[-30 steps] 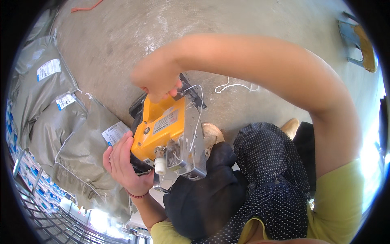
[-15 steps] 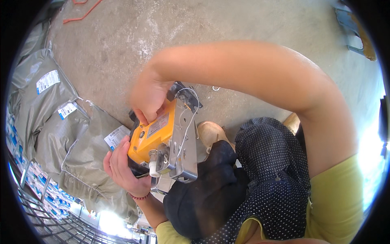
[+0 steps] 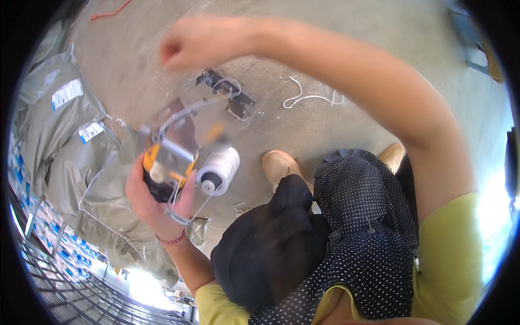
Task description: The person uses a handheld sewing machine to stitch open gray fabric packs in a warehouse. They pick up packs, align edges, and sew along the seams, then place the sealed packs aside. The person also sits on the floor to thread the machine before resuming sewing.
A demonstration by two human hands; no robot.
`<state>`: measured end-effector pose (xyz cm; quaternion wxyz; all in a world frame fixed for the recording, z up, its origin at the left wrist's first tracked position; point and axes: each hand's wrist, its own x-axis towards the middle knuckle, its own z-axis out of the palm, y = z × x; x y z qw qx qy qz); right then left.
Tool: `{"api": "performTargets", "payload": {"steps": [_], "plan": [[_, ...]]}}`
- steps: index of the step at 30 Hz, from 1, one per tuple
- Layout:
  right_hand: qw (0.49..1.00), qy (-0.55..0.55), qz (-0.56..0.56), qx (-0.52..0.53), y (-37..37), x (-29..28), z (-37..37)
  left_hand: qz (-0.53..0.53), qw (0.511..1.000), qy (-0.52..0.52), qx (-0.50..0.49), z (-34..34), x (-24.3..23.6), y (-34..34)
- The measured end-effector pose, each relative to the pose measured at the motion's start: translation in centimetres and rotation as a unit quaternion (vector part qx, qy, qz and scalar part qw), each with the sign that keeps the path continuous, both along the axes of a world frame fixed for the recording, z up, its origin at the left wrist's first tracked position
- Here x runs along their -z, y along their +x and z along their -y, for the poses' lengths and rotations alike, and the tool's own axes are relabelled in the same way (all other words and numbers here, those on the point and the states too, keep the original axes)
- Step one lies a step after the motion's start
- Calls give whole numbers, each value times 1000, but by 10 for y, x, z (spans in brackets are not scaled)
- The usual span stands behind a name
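A bare concrete floor [image 3: 325, 21] is spread beneath everything, and along its left side slack grey-brown sacks [image 3: 65, 179] are heaped, some marked with white labels [image 3: 67, 94]. Above the floor, beside the sacks, a yellow-and-metal machine [image 3: 176, 154] is held up, its outline partly blurred. It is clasped from below by the left grip [image 3: 151, 211], with the thumb set against the near side. The right grip [image 3: 192, 46] is raised beyond the machine and well apart from it; the fingers are curled, but whether anything is pinched in them cannot be told. Just right of the machine, a white thread spool [image 3: 222, 165] is seen, tilted. Farther off, a dark metal piece [image 3: 233, 97] is seen; whether it is joined to the machine cannot be made out. A white cord [image 3: 311, 98] is left loose on the floor. By judgement, the work is only partway along: the machine is taken up and supported, while a pale thread [image 3: 195, 106] is left slack above it, its end untraceable in the blur.
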<state>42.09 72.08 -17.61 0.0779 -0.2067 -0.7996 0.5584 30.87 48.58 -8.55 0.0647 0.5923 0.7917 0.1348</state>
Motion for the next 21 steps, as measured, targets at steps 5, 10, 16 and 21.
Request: {"api": "performTargets", "payload": {"steps": [5, 10, 16, 21], "plan": [[997, 1, 35, 63, 74, 17, 16, 53, 996, 37, -57, -10, 5, 17], [988, 68, -8, 141, 74, 33, 79, 17, 996, 1, -90, -22, 2, 25], [969, 170, 39, 177, 42, 52, 98, -18, 998, -8, -58, -33, 2, 29], [980, 123, 42, 150, 45, 43, 92, -35, 998, -5, -51, -37, 4, 29]]}}
